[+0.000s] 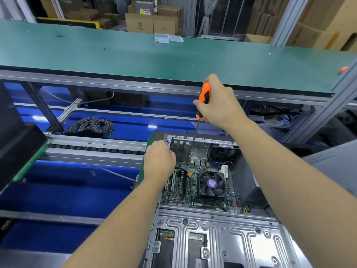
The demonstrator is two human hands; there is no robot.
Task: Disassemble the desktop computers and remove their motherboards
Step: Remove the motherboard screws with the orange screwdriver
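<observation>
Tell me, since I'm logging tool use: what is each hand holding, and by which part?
The right hand grips the screwdriver by its orange handle. The left hand rests curled at the computer case edge; whether it grips anything cannot be told.

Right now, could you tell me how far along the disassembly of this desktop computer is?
Done: the case is open, side panel off. In hand: the right hand drives an orange screwdriver down near the rear edge, while the left hand rests inside. Left: the motherboard and its CPU fan are still mounted.

yellow warning sign (145,11) on grey cabinet (145,7), wording unreadable
</observation>
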